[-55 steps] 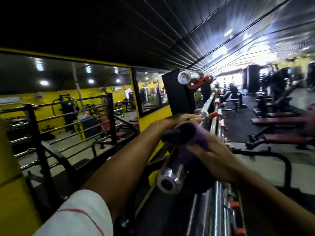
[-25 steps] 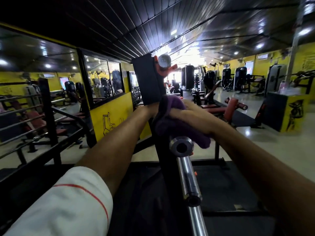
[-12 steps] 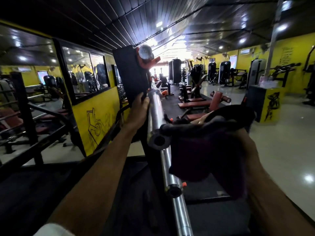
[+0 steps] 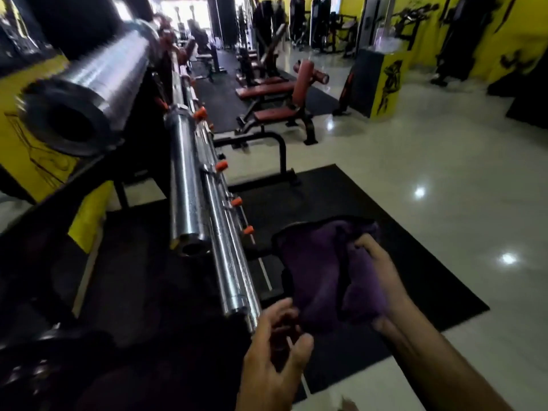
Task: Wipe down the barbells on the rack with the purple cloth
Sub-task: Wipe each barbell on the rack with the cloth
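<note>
Several chrome barbells lie on a black rack with orange pegs (image 4: 221,165), stepped down toward me. The top barbell's sleeve end (image 4: 89,84) looms large at upper left. A middle barbell (image 4: 185,179) ends below it, and a lower barbell (image 4: 228,262) reaches nearest to me. My right hand (image 4: 376,271) grips the purple cloth (image 4: 320,268), which hangs bunched to the right of the lower bar, clear of it. My left hand (image 4: 275,354) hovers with loosely curled fingers just below the lower bar's end, holding nothing.
A black rubber mat (image 4: 355,209) lies under the rack on the pale tiled floor (image 4: 444,161). Red padded benches (image 4: 275,111) stand behind. A black and yellow block (image 4: 376,84) sits further right. Yellow walls (image 4: 29,149) border the left side.
My view dropped toward the lower bars. My left hand came off the top barbell and sank to the lower bar's end. My right hand carried the cloth down and to the right.
</note>
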Motion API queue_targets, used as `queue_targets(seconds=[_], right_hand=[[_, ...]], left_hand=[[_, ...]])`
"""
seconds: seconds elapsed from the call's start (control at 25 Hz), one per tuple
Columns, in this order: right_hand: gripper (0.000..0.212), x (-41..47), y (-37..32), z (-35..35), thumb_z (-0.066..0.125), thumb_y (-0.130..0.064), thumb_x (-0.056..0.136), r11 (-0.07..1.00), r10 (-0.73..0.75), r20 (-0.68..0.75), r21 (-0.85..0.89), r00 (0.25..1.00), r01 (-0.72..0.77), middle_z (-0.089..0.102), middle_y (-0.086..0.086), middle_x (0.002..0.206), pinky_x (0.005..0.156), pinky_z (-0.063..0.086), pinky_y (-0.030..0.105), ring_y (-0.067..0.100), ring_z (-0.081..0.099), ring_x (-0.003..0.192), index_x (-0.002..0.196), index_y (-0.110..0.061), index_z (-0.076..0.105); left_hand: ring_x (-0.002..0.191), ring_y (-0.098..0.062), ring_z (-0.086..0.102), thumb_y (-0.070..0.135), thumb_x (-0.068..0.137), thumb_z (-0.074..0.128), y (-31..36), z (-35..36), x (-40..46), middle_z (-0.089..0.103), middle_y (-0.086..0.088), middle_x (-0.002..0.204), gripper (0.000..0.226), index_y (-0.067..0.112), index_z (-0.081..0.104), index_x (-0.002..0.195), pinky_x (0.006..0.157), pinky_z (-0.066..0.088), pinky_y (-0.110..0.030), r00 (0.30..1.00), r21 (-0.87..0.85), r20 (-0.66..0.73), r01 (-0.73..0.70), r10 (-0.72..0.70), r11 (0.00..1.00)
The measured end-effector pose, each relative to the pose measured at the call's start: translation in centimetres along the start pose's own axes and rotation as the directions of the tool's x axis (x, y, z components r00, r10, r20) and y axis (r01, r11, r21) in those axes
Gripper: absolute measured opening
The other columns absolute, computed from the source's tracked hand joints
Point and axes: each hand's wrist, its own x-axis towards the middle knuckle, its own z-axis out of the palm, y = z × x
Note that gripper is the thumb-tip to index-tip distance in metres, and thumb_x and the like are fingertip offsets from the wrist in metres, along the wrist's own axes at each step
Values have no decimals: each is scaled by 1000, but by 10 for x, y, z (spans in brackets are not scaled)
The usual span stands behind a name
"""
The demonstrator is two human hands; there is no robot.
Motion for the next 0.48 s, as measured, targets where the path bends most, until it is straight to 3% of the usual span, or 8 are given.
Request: queue_targets(seconds=[0.04,0.12,0.2,0.28,0.32,0.4,0.48], right_hand=[[24,4,3,-9,51,-20,93,998,47,29,-39,998,-46,65,6,72,64,49,29,15,64,60,73,-16,65],[18,11,10,-33,55,-18,91,983,127,15,-135,992,-124,75,15,95,77,53,37,26,73,82,98,-10,70],[28,20,7,-53,55,-10,89,979,162,-17,-126,987,-162,72,21,113,92,55,47,37,70,104,114,-7,67],[34,35,-6,-76,52,1,86,977,171,-16,-125,985,-172,71,20,117,99,52,52,38,67,108,114,-10,68],[41,42,-13,-89,50,3,83,976,164,-6,-144,986,-164,72,17,117,96,54,51,36,68,108,115,-14,70],[52,58,-30,-121,56,1,74,973,147,85,-194,985,-129,72,12,118,89,58,46,33,69,108,119,-21,70],[52,75,-43,-154,65,-2,70,962,132,154,-259,979,-89,69,14,120,84,59,40,31,69,103,118,-20,69]], left_hand=[[109,-12,68,62,61,78,-9,7,8,68,4,126,73,37,59,127,89,58,-35,984,-144,34,176,-173,974],[120,-23,64,73,50,82,-22,19,29,65,-2,133,93,38,57,133,93,55,-55,874,-400,146,480,-463,781],[126,-30,60,74,69,72,-40,32,53,61,-5,139,83,34,53,140,102,45,-63,819,-497,264,568,-509,656],[130,-30,56,62,88,62,-45,49,76,57,-8,144,68,27,48,145,108,42,-58,815,-559,323,574,-481,598],[129,-30,57,55,89,66,-45,59,86,58,-9,143,67,25,48,146,106,45,-54,817,-555,307,571,-489,605],[121,-30,62,38,79,82,-45,79,109,61,-9,138,73,28,49,143,102,48,-52,848,-554,189,508,-495,659],[119,-31,64,21,76,83,-39,93,133,63,-8,135,73,35,51,140,102,48,-56,893,-511,1,388,-451,767]])
